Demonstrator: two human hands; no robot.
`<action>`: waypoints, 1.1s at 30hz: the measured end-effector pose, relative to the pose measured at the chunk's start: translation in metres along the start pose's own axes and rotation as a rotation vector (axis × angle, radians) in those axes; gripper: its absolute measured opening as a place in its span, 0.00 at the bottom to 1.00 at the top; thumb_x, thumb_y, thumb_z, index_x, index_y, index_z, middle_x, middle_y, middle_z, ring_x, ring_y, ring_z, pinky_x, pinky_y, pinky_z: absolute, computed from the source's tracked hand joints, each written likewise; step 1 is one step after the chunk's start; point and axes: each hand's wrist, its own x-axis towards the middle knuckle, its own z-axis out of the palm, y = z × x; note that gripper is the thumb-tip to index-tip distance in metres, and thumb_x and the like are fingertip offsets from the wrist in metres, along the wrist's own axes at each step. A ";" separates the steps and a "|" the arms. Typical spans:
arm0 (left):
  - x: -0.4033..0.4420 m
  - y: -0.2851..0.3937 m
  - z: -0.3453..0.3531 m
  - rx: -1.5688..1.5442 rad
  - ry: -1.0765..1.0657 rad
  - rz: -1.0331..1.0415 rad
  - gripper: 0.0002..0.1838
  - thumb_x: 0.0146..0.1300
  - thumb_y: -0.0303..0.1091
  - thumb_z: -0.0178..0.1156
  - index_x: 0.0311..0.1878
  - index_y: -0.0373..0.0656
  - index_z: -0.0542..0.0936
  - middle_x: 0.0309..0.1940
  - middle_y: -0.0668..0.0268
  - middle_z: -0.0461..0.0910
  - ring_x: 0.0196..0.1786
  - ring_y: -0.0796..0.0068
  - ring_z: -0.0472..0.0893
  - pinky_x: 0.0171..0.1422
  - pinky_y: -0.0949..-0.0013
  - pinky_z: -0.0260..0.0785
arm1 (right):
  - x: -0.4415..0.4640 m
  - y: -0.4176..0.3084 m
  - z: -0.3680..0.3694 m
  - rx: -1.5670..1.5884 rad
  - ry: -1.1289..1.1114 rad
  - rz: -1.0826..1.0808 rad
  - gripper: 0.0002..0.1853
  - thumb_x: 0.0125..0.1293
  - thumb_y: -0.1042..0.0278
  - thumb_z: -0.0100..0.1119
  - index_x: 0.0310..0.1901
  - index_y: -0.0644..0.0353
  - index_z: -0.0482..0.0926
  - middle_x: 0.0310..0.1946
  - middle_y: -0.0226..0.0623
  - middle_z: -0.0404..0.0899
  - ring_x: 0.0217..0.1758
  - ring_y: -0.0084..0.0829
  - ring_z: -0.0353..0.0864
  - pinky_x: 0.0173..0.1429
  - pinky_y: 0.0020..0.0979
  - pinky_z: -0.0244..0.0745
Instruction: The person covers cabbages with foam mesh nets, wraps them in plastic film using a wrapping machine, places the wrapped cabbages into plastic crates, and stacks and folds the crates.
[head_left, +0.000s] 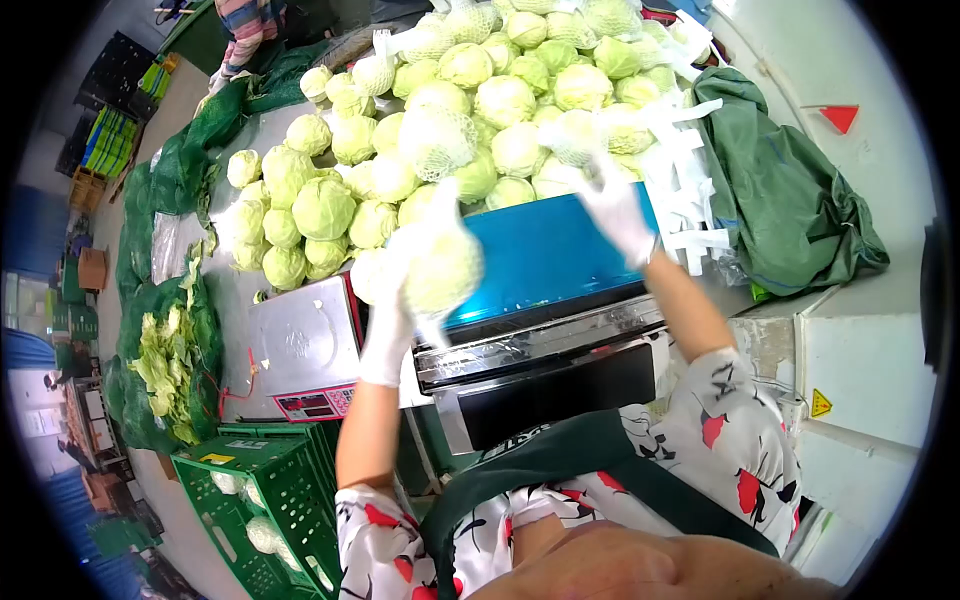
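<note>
My left hand (393, 310), in a white glove, is wrapped round the side of a cabbage in a white net sleeve (440, 265), in front of the big pile. My right hand (615, 210), also gloved in white, is over the right part of the blue panel (540, 255) of the wrapping machine. Its fingers are apart, blurred, and point at the pile; nothing shows in them. Green cabbages (325, 208) lie heaped behind both hands, and some near the middle wear white nets.
A scale (305, 335) stands left of the machine. Below it are green crates (250, 500) with netted cabbages. White net sleeves (688, 165) and a green cloth (790, 200) lie at the right. Green net sacks (165, 370) stand at the left; another person (243, 35) is at the top left.
</note>
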 end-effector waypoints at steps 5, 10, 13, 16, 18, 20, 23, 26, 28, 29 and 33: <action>0.011 -0.074 0.078 0.410 -0.087 -0.049 0.40 0.67 0.51 0.63 0.73 0.34 0.63 0.66 0.49 0.71 0.67 0.60 0.72 0.72 0.60 0.64 | -0.098 0.001 0.056 0.313 -0.101 0.055 0.44 0.70 0.45 0.62 0.75 0.66 0.56 0.65 0.53 0.70 0.71 0.42 0.67 0.75 0.40 0.59; 0.001 -0.083 0.075 1.090 -0.110 0.335 0.48 0.58 0.54 0.70 0.74 0.36 0.63 0.62 0.43 0.71 0.66 0.46 0.73 0.71 0.58 0.66 | -0.117 0.016 0.039 0.015 -0.098 -0.028 0.45 0.68 0.43 0.60 0.73 0.71 0.56 0.66 0.61 0.67 0.73 0.53 0.62 0.77 0.51 0.47; -0.029 -0.077 0.048 0.983 0.055 0.458 0.46 0.57 0.53 0.71 0.72 0.35 0.66 0.53 0.49 0.77 0.53 0.51 0.78 0.63 0.55 0.70 | -0.129 0.029 0.029 0.173 0.061 -0.054 0.43 0.68 0.47 0.63 0.72 0.72 0.57 0.66 0.58 0.68 0.71 0.53 0.64 0.74 0.47 0.55; -0.084 -0.068 -0.006 1.569 0.293 0.585 0.41 0.55 0.46 0.74 0.70 0.39 0.71 0.40 0.59 0.82 0.48 0.61 0.78 0.53 0.58 0.71 | -0.171 0.008 -0.035 -0.391 0.372 -0.143 0.36 0.62 0.58 0.71 0.65 0.71 0.67 0.58 0.52 0.74 0.64 0.51 0.68 0.71 0.49 0.57; -0.105 -0.088 -0.033 1.874 0.415 0.642 0.41 0.54 0.49 0.74 0.67 0.38 0.73 0.38 0.62 0.84 0.47 0.61 0.78 0.54 0.57 0.68 | -0.205 0.032 -0.038 -0.727 0.356 -0.010 0.33 0.65 0.52 0.66 0.63 0.68 0.71 0.54 0.51 0.76 0.65 0.51 0.69 0.74 0.55 0.52; -0.109 -0.114 -0.041 1.827 0.373 0.510 0.43 0.54 0.50 0.73 0.70 0.38 0.71 0.39 0.60 0.84 0.48 0.58 0.78 0.55 0.55 0.67 | -0.223 0.045 -0.022 -0.910 0.217 0.122 0.32 0.67 0.47 0.62 0.61 0.67 0.72 0.52 0.50 0.77 0.63 0.51 0.69 0.77 0.56 0.48; -0.098 -0.137 -0.020 1.463 0.399 0.488 0.37 0.58 0.34 0.69 0.72 0.44 0.69 0.37 0.61 0.84 0.43 0.60 0.79 0.57 0.58 0.68 | -0.223 0.070 0.009 -0.520 0.147 0.166 0.22 0.69 0.55 0.60 0.58 0.59 0.79 0.44 0.40 0.81 0.55 0.38 0.76 0.79 0.52 0.43; -0.104 -0.117 -0.020 0.860 0.149 0.362 0.16 0.64 0.27 0.63 0.55 0.44 0.85 0.39 0.63 0.86 0.44 0.69 0.82 0.56 0.70 0.72 | -0.216 0.057 -0.026 0.310 0.067 0.354 0.12 0.67 0.66 0.64 0.48 0.63 0.86 0.38 0.35 0.85 0.45 0.28 0.81 0.64 0.31 0.69; -0.134 -0.069 -0.027 0.970 -0.231 0.353 0.11 0.67 0.28 0.62 0.50 0.42 0.88 0.38 0.63 0.87 0.41 0.74 0.84 0.52 0.70 0.75 | -0.221 0.002 -0.086 0.455 -0.285 0.412 0.11 0.68 0.71 0.63 0.49 0.64 0.85 0.42 0.32 0.86 0.47 0.21 0.79 0.56 0.26 0.72; -0.155 -0.041 -0.023 0.912 -0.333 0.079 0.10 0.67 0.28 0.63 0.49 0.42 0.88 0.37 0.62 0.87 0.40 0.76 0.84 0.52 0.69 0.76 | -0.224 -0.016 -0.113 0.429 -0.411 0.474 0.10 0.67 0.72 0.64 0.47 0.66 0.86 0.41 0.34 0.86 0.46 0.23 0.80 0.55 0.26 0.73; -0.177 0.047 0.003 0.613 -0.737 0.031 0.18 0.61 0.31 0.70 0.54 0.39 0.86 0.42 0.59 0.87 0.43 0.72 0.84 0.63 0.65 0.72 | -0.197 -0.037 -0.178 0.482 -0.746 0.170 0.12 0.59 0.74 0.69 0.45 0.69 0.86 0.42 0.41 0.86 0.49 0.29 0.81 0.58 0.29 0.73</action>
